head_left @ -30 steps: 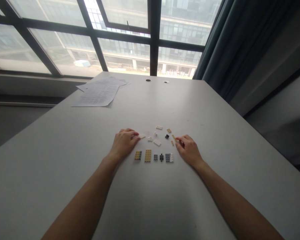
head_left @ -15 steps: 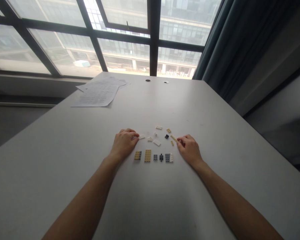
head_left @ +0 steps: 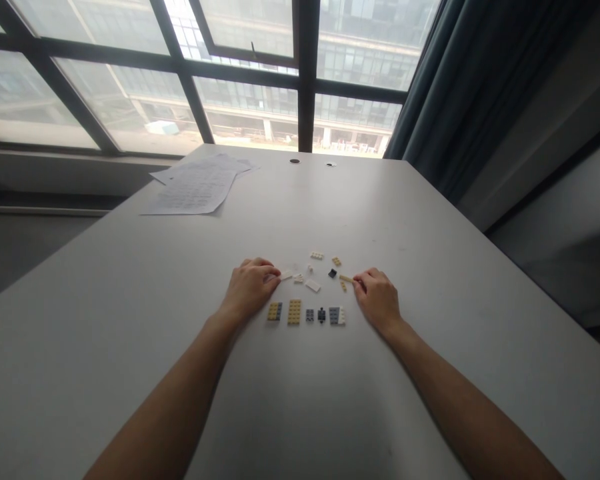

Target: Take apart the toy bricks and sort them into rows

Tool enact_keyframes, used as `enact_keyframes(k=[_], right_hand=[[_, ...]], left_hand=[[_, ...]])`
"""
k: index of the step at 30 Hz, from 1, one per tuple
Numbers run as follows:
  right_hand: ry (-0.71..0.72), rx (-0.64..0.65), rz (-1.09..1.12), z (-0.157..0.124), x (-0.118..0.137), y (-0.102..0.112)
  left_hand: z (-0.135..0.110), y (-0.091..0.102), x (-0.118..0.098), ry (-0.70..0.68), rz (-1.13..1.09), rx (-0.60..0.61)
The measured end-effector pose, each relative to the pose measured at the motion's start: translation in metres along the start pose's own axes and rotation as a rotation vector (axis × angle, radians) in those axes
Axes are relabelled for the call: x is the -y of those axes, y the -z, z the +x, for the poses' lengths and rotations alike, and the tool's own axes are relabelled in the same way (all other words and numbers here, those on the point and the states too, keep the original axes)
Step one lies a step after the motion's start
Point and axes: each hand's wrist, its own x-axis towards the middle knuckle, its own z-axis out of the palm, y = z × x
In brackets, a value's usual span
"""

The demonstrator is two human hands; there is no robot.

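Note:
My left hand (head_left: 253,283) rests at the left of the loose toy bricks, its thumb and fingers closed on the end of a flat white building piece (head_left: 286,275). On the right, my right hand (head_left: 377,292) pinches one end of a narrow tan building plate (head_left: 347,278). Between the hands lie a white tile (head_left: 313,285), small white pieces (head_left: 299,278), a black piece (head_left: 333,273), a short tan plate (head_left: 343,287), another tan plate (head_left: 336,261) and a white studded plate (head_left: 317,255).
Nearer me runs a row: a tan-and-grey block (head_left: 275,312), a tan plate (head_left: 294,312), a small grey plate (head_left: 309,315), a dark piece (head_left: 321,315) and a grey-and-white block (head_left: 337,315). Papers (head_left: 195,190) lie at the white table's (head_left: 290,400) far left.
The narrow tan plate has turned in my right fingers, from slanting to nearly crosswise. My left hand has barely shifted with the white piece.

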Motion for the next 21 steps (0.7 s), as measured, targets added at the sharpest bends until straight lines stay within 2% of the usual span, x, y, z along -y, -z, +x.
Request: enact_keyframes(k=[5, 10, 12, 16, 21], right_hand=[[-0.04, -0.019, 0.14, 0.002, -0.006, -0.004], [-0.054, -0.086, 0.355, -0.002, -0.006, 0.004], [0.011, -0.143, 0.399, -0.005, -0.001, 0.008], [0.246, -0.274, 0.426, -0.013, 0.014, 0.013], [0.484, -0.346, 0.49, -0.021, 0.026, 0.014]], left_hand=[[0.0, 0.003, -0.004, -0.049, -0.016, -0.061], [0.0, 0.01, -0.019, -0.142, -0.108, -0.133], [-0.002, 0.014, -0.028, -0.183, -0.169, -0.114], [-0.009, 0.019, -0.049, -0.282, -0.25, -0.033], [-0.016, 0.023, -0.073, -0.413, -0.301, 0.062]])
